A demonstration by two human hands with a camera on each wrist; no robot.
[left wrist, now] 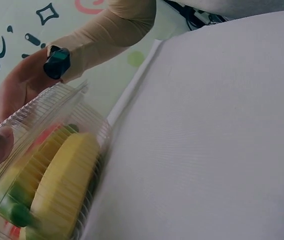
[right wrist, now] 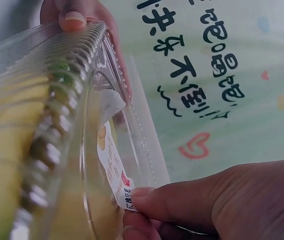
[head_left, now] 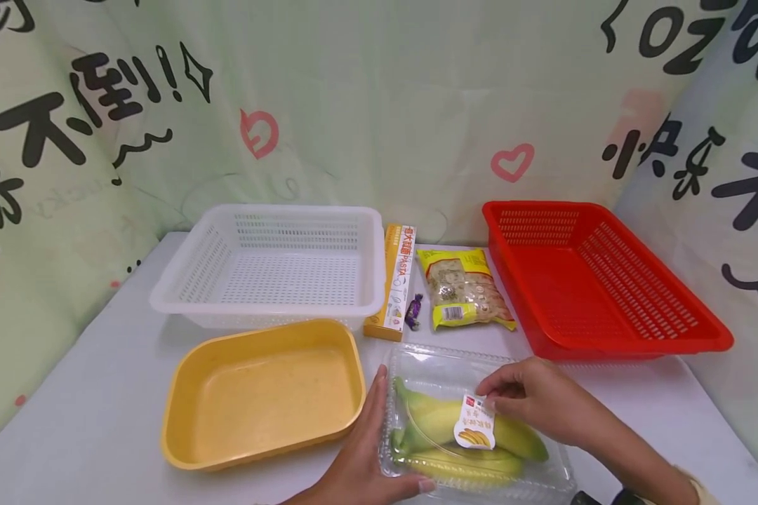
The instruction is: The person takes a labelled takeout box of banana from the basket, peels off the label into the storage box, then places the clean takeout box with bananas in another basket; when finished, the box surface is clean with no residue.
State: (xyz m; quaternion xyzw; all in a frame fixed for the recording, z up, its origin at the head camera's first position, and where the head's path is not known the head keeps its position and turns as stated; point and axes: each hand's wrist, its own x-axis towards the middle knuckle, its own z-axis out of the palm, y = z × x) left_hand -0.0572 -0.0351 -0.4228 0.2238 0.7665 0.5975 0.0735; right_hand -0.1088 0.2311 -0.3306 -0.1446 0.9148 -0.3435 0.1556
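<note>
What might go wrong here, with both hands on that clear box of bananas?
The right hand pinches only the paper label on the clear box; a pull might tear or peel the label rather than move the box. The box lies near the table's front edge, so a nudge could tip it off. The left hand touches just one side, so the box might slide toward the yellow tray.

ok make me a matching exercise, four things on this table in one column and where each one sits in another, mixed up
Things:
1. red basket
2. white basket
3. yellow tray
4. clear box of bananas

Places:
A. between the two hands
B. back left
C. far right
D. front left, just ahead of the white basket

Pairs: 1-C, 2-B, 3-D, 4-A
</note>
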